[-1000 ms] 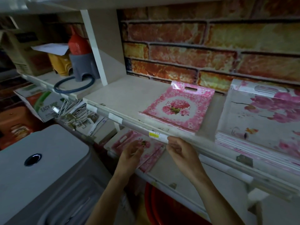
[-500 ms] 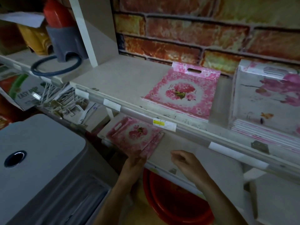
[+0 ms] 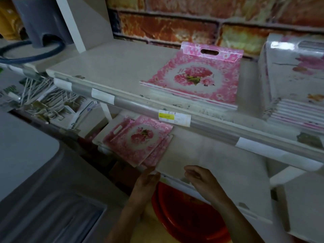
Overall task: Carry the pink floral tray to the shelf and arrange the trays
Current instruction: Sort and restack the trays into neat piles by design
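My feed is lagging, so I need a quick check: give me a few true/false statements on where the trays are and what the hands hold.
1. Pink floral trays lie on the lower shelf. True.
2. The right hand grips a tray. False: the right hand holds nothing, its fingers loosely curled.
3. The upper shelf has no pink trays. False: a pink stack lies on the upper shelf, beside white floral trays.
4. A red basin sits below the lower shelf. True.

Light: I see dim overall, upper shelf brightest | Shadow: lower shelf and near left dark | Glare: plastic wrap far right | Blur: soft everywhere, edges bowed
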The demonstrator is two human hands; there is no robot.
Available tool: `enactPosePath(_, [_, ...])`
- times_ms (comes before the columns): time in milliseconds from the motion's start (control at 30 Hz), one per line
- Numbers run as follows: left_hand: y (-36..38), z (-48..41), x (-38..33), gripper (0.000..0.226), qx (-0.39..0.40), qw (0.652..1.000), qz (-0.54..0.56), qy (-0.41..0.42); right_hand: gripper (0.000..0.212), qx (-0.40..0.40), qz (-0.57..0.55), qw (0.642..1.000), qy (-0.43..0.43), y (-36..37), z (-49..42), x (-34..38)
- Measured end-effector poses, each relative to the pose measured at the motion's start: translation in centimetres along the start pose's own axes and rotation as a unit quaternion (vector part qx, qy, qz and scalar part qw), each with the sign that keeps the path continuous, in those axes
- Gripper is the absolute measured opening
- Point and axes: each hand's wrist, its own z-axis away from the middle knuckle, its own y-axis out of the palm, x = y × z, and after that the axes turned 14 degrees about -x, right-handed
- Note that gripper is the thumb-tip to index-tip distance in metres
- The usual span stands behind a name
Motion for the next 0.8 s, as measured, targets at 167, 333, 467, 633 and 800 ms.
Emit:
enactPosePath(167, [2.9, -2.4, 4.8, 0.046, -0.019, 1.0, 0.014, -0.005, 0.024, -0.003, -0.008, 1.0, -0.01, 1.7, -2.3, -4.9])
enactPosePath(333, [5.5, -4.1, 7.6, 0.027, -0.036, 0.999, 0.003, 0.027, 0.023, 0.001, -0.031, 0.999, -0.025, 3.3, -4.6, -9.0])
enactPosePath(467, [7.8, -6.5, 9.2, 0.025, -0.067, 0.996, 0.041, 0.05, 0.024, -0.019, -0.068, 0.997, -0.037, 4.8, -7.0, -11.8])
enactPosePath(633, [10.3, -10.0, 12.5, 0.029, -0.082, 0.987, 0.064, 0.121, 0.023, -0.053, -0.103, 0.991, -0.066, 7.7, -10.8, -15.9])
enactPosePath(800, [11.8, -12.5, 15.7, 0.031, -0.098, 0.978, 0.069, 0.172, 0.025, -0.077, -0.102, 0.983, -0.129, 10.7, -13.0, -20.7])
